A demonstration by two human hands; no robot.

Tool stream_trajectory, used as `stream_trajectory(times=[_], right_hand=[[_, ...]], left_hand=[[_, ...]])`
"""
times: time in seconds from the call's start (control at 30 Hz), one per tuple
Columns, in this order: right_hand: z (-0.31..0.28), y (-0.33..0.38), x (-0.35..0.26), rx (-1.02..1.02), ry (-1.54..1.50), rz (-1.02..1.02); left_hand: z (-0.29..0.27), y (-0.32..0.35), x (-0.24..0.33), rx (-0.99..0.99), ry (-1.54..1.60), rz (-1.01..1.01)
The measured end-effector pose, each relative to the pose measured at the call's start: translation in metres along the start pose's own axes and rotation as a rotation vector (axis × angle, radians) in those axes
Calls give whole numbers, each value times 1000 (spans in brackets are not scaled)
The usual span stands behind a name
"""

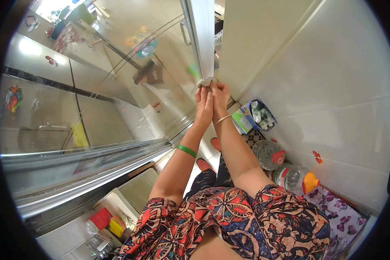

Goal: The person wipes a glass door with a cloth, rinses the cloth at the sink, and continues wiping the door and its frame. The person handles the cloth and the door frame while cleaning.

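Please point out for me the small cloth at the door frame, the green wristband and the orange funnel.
Cloth [205, 82], head view: on the pale bunched part above the fingertips.
Green wristband [186, 151], head view: on the band's middle, across the left wrist.
Orange funnel [310, 182], head view: on its cone, atop a plastic bottle.

We stood in a narrow room with a white tiled wall on our right and a big glass sliding door on our left, its pane full of reflections. Daylight came in bright at the top left. A white door frame ran up the middle. Along the foot of the wall sat plastic bottles, an orange funnel and a flowered cloth
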State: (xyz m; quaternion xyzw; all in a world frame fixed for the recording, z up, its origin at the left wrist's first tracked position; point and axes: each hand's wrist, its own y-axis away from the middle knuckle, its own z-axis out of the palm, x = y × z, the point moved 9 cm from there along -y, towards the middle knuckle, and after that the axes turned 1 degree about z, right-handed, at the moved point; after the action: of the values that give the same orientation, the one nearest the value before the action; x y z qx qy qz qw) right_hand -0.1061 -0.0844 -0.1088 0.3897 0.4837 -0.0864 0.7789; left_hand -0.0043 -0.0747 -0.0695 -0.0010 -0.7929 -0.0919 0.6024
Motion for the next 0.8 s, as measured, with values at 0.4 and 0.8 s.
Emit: stream_trajectory(times=[0.4,0.8], right_hand=[[24,28,-71,-116,-167,-336],[-15,-21,54,81,50,63]], left_hand=[[-22,9,98,84,-49,274],[21,-4,-93,-96,639,-567]])
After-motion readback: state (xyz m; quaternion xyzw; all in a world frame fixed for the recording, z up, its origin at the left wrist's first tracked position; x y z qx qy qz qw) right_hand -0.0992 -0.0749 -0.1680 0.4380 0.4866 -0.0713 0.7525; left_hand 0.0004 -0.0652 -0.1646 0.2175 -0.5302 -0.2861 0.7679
